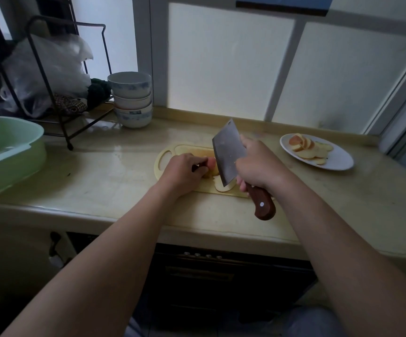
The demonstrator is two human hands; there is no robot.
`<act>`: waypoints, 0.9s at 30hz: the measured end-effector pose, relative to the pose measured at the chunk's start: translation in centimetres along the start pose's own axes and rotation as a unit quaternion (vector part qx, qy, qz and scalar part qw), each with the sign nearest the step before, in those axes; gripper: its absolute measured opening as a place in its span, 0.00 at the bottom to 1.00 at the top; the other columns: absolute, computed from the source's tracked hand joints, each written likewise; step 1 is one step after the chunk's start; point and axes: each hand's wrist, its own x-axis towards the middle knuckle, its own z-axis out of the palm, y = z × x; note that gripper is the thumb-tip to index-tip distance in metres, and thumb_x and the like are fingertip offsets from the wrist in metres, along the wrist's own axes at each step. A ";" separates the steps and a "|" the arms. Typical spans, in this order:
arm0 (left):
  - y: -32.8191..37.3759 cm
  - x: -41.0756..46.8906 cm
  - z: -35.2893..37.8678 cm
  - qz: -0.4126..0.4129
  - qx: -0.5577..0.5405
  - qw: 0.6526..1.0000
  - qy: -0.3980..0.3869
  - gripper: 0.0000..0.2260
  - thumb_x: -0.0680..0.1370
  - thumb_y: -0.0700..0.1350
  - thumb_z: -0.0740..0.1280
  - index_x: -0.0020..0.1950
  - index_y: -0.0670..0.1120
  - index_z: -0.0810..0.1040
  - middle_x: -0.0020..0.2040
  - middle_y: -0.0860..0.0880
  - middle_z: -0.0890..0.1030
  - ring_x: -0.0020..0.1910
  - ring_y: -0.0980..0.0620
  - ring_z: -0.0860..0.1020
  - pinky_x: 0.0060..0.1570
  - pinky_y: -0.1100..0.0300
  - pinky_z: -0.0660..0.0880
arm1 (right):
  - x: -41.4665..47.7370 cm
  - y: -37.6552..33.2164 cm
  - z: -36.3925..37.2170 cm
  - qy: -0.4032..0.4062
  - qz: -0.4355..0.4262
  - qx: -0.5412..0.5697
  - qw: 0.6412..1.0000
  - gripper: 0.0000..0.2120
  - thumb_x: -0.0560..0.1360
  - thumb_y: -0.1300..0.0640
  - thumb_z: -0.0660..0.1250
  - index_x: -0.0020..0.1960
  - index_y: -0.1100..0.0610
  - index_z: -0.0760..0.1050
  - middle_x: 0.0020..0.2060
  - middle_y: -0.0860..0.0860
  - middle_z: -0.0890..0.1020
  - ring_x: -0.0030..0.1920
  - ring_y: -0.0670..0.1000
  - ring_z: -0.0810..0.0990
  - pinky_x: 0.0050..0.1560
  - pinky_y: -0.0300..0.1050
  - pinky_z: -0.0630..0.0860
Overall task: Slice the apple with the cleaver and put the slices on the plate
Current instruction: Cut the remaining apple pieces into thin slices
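One red-skinned apple chunk (pixel 211 164) against the cleaver (pixel 226 154)
Left hand (pixel 183 172) grips it, right hand's (pixel 258 166) clamped round the wooden handle (pixel 261 203); pale slice (pixel 222 188) lies beside the cleaver.

Single view, head-worn, wide-angle. Looks forward and down across the counter (pixel 114 171) to the frosted window (pixel 221 64) at 12 o'clock. Near range: the person's forearms (pixel 124 239) enter from 6 o'clock, cutting board (pixel 187 149) at centre, plate (pixel 340 161) at 3 o'clock. Straight lines bow toward the frame edges.
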 end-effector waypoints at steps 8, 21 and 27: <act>0.0 0.0 -0.1 0.009 0.006 1.000 -0.005 0.14 0.82 0.48 0.66 0.67 0.53 0.80 0.53 0.49 0.81 0.49 0.51 0.75 0.48 0.60 0.69 | -0.1 -0.2 0.2 -0.002 0.003 -0.008 1.000 0.42 0.76 0.70 0.55 0.86 0.47 0.48 0.43 0.59 0.85 0.26 0.48 0.82 0.28 0.41 0.78; -0.1 0.0 -0.1 0.002 -0.005 1.000 -0.010 0.13 0.82 0.48 0.66 0.64 0.53 0.82 0.50 0.50 0.81 0.48 0.51 0.76 0.46 0.60 0.67 | -2.3 -0.3 -0.5 -0.039 0.026 -0.037 0.998 0.40 0.75 0.70 0.54 0.84 0.48 0.53 0.32 0.58 0.86 0.26 0.50 0.83 0.30 0.44 0.78; 0.1 0.0 -0.3 0.005 0.001 1.000 -0.013 0.12 0.82 0.47 0.66 0.64 0.53 0.82 0.49 0.52 0.79 0.47 0.52 0.74 0.44 0.60 0.66 | -2.2 -0.3 -0.4 -0.048 0.021 -0.050 0.997 0.36 0.76 0.70 0.55 0.81 0.51 0.57 0.34 0.59 0.85 0.27 0.52 0.83 0.33 0.48 0.81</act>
